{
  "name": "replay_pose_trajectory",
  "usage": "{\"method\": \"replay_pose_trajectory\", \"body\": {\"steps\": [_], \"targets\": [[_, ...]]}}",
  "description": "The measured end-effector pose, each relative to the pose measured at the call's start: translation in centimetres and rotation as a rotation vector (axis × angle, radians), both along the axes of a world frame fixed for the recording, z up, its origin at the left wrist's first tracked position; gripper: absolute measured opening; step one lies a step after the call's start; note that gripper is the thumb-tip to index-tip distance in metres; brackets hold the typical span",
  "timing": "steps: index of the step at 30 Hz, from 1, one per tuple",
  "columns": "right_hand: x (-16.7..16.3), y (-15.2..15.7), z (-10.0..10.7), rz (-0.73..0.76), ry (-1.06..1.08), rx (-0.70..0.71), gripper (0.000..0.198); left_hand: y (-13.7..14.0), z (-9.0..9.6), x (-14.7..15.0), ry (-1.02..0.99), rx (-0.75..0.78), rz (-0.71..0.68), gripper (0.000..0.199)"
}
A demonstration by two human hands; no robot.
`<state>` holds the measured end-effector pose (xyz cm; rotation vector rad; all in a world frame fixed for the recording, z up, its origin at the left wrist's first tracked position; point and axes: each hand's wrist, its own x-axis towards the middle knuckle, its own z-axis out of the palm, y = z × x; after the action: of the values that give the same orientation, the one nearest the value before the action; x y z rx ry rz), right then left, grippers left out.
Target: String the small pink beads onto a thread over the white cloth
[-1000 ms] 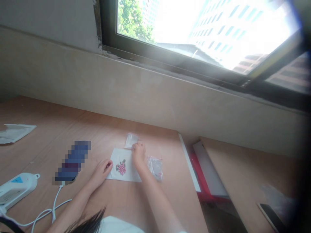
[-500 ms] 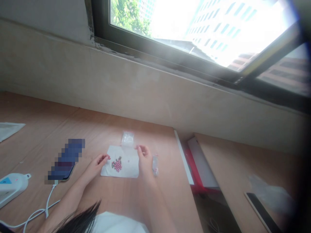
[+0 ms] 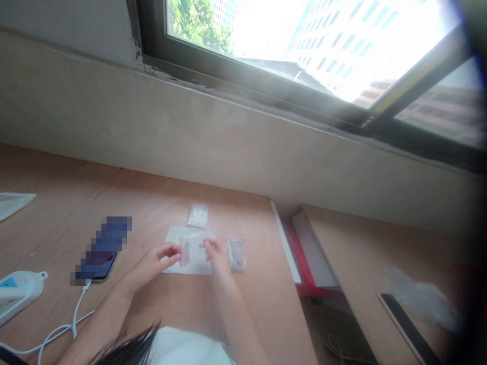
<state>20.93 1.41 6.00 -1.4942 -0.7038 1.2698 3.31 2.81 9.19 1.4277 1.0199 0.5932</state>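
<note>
A white sheet (image 3: 169, 235) lies on the table, its pink berry-like cluster partly covered. Above the sheet, a small clear zip bag (image 3: 193, 244) with a red strip along its left edge is stretched between my hands. My left hand (image 3: 163, 257) has thumb and fingertips at the red-edged end. My right hand (image 3: 215, 252) pinches the opposite end, fingers closed together. Right of that hand lies another clear bag (image 3: 236, 252) with small pinkish contents. A further small clear bag (image 3: 198, 215) rests just beyond the sheet.
To the left are a phone (image 3: 102, 253) with a white cable (image 3: 78, 304) and a white power strip (image 3: 23, 289). A gap with a red-edged item (image 3: 304, 258) separates this table from another surface at right. A wall and window stand behind.
The right hand has moved left over the sheet, the left hand slightly right. A clear zip bag is now between them, covering the cluster, and the hands no longer hold the sheet's edges.
</note>
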Motion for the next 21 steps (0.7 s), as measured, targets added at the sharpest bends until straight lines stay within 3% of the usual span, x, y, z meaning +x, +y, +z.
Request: {"method": "replay_pose_trajectory", "body": {"steps": [4, 7, 14, 21], "targets": [[-0.4, -0.1, -0.5, -0.042, -0.087, -0.005, 0.022, 0.0, 0.2, -0.1, 0.056, 0.014, 0.015, 0.025], [-1.0, -0.7, 0.5, -0.11, -0.25, -0.008, 0.024, 0.0, 1.1, 0.1, 0.095, 0.035, 0.015, 0.024], [-2.4, -1.9, 4.2, 0.387, -0.267, 0.089, 0.021, -0.2, 1.7, 0.6, 0.136, 0.121, -0.056, 0.027], [-2.3, -1.5, 2.8, 0.47, -0.318, 0.13, 0.022, -0.5, 1.9, 0.7, 0.166, 0.119, -0.066, 0.026]]}}
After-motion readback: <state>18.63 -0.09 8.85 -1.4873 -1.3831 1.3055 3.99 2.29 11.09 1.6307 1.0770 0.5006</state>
